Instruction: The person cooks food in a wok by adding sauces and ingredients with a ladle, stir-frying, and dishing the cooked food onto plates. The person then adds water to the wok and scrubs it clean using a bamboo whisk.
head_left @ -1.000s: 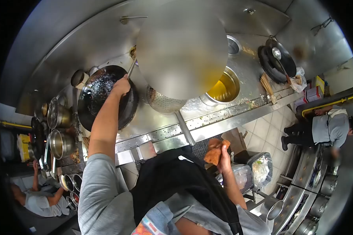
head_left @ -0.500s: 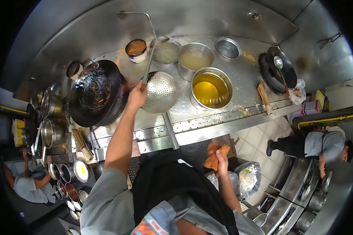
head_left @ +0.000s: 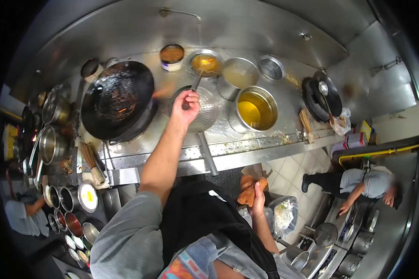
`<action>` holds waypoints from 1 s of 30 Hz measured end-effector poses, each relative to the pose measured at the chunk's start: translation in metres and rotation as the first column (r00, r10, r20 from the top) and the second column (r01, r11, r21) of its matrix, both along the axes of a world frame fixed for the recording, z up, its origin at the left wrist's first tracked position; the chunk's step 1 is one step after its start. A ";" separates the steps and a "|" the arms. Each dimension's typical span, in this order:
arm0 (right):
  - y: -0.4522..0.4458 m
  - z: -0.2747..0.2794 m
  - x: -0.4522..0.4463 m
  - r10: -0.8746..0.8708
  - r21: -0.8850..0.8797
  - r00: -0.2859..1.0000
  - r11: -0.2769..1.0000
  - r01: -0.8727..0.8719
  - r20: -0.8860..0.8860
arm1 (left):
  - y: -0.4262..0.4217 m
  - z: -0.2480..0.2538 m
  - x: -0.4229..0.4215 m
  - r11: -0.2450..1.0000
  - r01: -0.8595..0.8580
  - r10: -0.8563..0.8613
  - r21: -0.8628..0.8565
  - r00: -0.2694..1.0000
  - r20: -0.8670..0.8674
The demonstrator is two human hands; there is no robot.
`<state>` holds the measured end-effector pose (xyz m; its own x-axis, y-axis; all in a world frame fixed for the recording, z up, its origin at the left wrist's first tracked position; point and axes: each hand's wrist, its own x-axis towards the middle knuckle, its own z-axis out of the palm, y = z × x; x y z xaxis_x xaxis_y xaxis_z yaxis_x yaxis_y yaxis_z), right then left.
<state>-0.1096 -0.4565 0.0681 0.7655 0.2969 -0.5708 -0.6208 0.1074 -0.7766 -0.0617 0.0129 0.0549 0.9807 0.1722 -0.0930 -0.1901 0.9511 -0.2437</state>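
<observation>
- The left hand (head_left: 186, 106) is closing its grip around the long, slim handle of a metal ladle (head_left: 198, 83), which is pointing away from the person.
- Just beyond that grip, the ladle's head is overlapping a round, shallow metal dish (head_left: 204, 51); whether the orange-yellow liquid is lying in ladle or dish, I cannot tell.
- The step in hand seems to be ladling; any next move would be calling for a level, steady handle.
- Right of the left grip, a silver perforated colander (head_left: 205, 111) is sitting, then a tall steel pot (head_left: 233, 120) of golden liquid.
- Left of it, a broad black wok (head_left: 95, 111) is standing apart.
- The right hand (head_left: 258, 197), near the body, is clutching a rumpled orange-brown cloth (head_left: 246, 188).
</observation>
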 end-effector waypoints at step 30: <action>0.491 -0.055 -0.178 0.684 0.021 0.726 0.728 -0.685 -0.068 | 0.043 0.082 -0.551 0.327 0.672 0.696 0.665 0.305 -0.650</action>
<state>-0.2875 0.0341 0.0128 0.3156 0.7221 -0.6155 -0.5741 -0.3712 -0.7298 -0.6124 0.0559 0.1368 0.3521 0.7979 -0.4893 0.4164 0.3346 0.8453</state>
